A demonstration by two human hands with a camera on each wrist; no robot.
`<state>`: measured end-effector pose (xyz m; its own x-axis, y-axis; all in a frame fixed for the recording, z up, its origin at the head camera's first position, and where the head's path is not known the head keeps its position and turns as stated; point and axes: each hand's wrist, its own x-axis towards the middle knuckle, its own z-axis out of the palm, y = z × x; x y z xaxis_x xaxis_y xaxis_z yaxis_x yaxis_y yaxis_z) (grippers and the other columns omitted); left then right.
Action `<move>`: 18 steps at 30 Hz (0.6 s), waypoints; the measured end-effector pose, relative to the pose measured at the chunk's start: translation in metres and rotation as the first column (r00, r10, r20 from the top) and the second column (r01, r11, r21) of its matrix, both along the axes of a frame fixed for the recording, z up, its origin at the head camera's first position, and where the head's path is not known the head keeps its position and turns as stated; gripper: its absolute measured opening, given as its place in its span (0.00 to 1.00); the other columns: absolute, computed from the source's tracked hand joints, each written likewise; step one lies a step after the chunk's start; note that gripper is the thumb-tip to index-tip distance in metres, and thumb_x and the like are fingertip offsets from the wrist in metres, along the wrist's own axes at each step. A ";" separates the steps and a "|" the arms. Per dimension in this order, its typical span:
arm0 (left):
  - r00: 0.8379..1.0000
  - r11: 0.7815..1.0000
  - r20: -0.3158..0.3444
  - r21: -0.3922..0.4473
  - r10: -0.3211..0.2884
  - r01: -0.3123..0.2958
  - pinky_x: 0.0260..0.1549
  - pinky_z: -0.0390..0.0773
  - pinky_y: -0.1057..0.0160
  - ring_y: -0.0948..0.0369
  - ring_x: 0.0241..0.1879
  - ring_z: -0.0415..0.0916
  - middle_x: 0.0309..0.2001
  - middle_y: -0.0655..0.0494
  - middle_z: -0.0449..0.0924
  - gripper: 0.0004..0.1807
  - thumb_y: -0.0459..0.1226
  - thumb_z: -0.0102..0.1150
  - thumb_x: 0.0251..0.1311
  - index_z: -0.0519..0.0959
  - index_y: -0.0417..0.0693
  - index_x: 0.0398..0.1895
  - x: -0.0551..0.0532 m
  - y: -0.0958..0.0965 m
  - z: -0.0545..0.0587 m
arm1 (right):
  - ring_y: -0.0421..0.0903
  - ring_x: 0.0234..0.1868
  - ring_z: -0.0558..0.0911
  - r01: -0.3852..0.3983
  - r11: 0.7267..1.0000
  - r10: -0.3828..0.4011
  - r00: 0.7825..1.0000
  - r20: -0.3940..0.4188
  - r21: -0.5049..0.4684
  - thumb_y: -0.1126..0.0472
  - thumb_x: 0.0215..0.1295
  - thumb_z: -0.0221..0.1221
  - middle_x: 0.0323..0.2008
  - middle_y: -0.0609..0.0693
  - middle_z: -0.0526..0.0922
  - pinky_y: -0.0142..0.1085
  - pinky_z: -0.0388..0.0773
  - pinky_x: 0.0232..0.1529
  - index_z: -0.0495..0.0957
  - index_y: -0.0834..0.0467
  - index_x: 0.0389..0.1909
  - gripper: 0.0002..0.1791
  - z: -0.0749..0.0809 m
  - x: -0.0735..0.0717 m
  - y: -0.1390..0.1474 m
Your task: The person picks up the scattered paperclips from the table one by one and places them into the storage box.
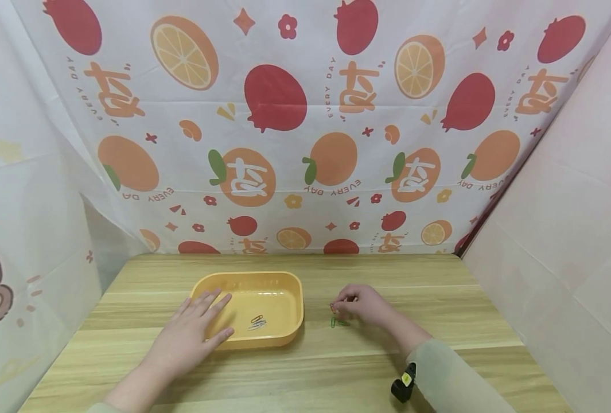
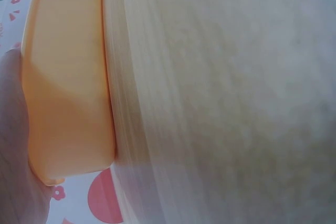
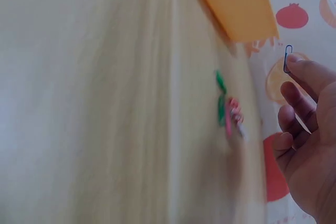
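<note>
My right hand (image 1: 366, 304) pinches a paper clip (image 3: 287, 59) that looks dark blue, holding it above the table between thumb and finger. Below it, green paper clips (image 1: 333, 323) lie on the wood. The right wrist view shows a blurred group of green, pink and red-and-white clips (image 3: 234, 111) there. My left hand (image 1: 190, 338) rests at the left side of a yellow plastic tray (image 1: 290, 339), fingers spread and fairly straight over its rim. Inside the tray lie several paper clips (image 1: 257, 323), silvery and brownish.
The wooden table (image 1: 284, 381) carries the tray left of centre. A fruit-printed cloth (image 1: 305, 229) hangs behind the far edge, and pale cloth walls (image 1: 553, 241) stand at both sides. A black strap mount (image 1: 403, 384) is on the right wrist.
</note>
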<state>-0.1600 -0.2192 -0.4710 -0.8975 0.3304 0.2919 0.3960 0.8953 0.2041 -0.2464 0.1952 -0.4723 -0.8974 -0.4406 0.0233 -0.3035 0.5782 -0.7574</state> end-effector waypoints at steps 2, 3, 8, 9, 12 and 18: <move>1.000 1.000 0.000 0.001 -0.001 0.001 0.75 0.38 0.46 0.43 0.74 0.53 0.75 0.47 0.58 0.39 0.61 0.55 0.65 0.63 0.55 0.75 0.000 0.000 0.001 | 0.43 0.34 0.77 -0.011 1.000 0.011 1.000 0.007 -0.014 0.48 0.65 0.65 0.35 0.39 0.83 0.36 0.76 0.33 0.88 0.49 0.38 0.10 0.006 -0.001 -0.007; 1.000 1.000 0.000 0.001 -0.001 0.001 0.75 0.38 0.46 0.43 0.74 0.53 0.75 0.47 0.58 0.39 0.61 0.55 0.65 0.63 0.55 0.75 0.000 0.000 0.001 | 0.43 0.34 0.77 -0.019 1.000 0.020 1.000 0.008 -0.017 0.48 0.65 0.65 0.35 0.40 0.83 0.36 0.76 0.33 0.88 0.50 0.38 0.10 0.009 -0.001 -0.011; 1.000 1.000 0.001 0.007 0.003 -0.003 0.75 0.38 0.46 0.43 0.74 0.53 0.75 0.47 0.58 0.39 0.60 0.56 0.65 0.63 0.55 0.75 0.001 0.000 0.002 | 0.42 0.34 0.78 -0.068 0.998 0.068 0.998 -0.003 -0.013 0.48 0.66 0.64 0.33 0.40 0.82 0.35 0.77 0.32 0.88 0.49 0.39 0.11 0.025 -0.004 -0.038; 1.000 1.000 0.001 0.006 0.003 -0.003 0.75 0.37 0.47 0.43 0.74 0.53 0.75 0.47 0.58 0.39 0.60 0.56 0.65 0.63 0.56 0.75 0.001 0.000 0.002 | 0.41 0.34 0.78 -0.077 0.997 0.076 0.997 -0.006 -0.018 0.48 0.66 0.64 0.33 0.40 0.82 0.34 0.76 0.32 0.88 0.49 0.39 0.11 0.027 -0.004 -0.045; 1.000 1.000 0.000 0.004 0.002 -0.002 0.75 0.35 0.48 0.43 0.74 0.52 0.75 0.47 0.58 0.39 0.60 0.56 0.65 0.63 0.56 0.75 0.001 0.000 0.001 | 0.40 0.35 0.77 -0.093 0.995 0.093 0.996 -0.001 -0.044 0.48 0.65 0.65 0.34 0.39 0.82 0.33 0.75 0.33 0.88 0.49 0.39 0.10 0.034 -0.004 -0.067; 1.000 1.000 -0.012 -0.005 0.002 -0.002 0.75 0.37 0.47 0.43 0.74 0.52 0.75 0.48 0.58 0.40 0.61 0.55 0.65 0.62 0.56 0.76 0.000 -0.001 -0.001 | 0.38 0.35 0.76 -0.157 0.986 0.155 0.987 -0.043 -0.054 0.50 0.63 0.67 0.33 0.37 0.82 0.31 0.74 0.34 0.89 0.48 0.36 0.08 0.041 -0.002 -0.115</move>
